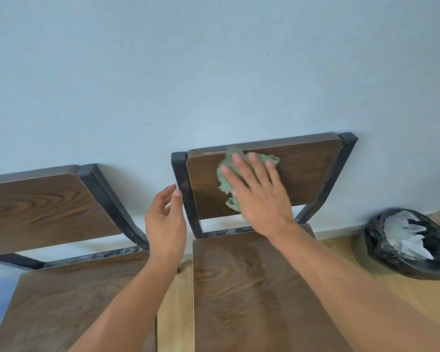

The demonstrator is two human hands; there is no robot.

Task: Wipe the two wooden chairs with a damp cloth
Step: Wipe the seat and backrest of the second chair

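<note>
Right chair backrest: wiping underway | right hand flat, pressing green cloth | left hand open, empty | left chair: cannot tell if wiped

Open floor gap between two chairs

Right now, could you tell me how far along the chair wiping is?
Possibly done: the right chair's seat shows a faint streaky sheen. In hand: the right hand presses the green cloth flat against that chair's backrest; the left hand hovers open beside its frame. Left: the left chair shows no sign of wiping.
</note>
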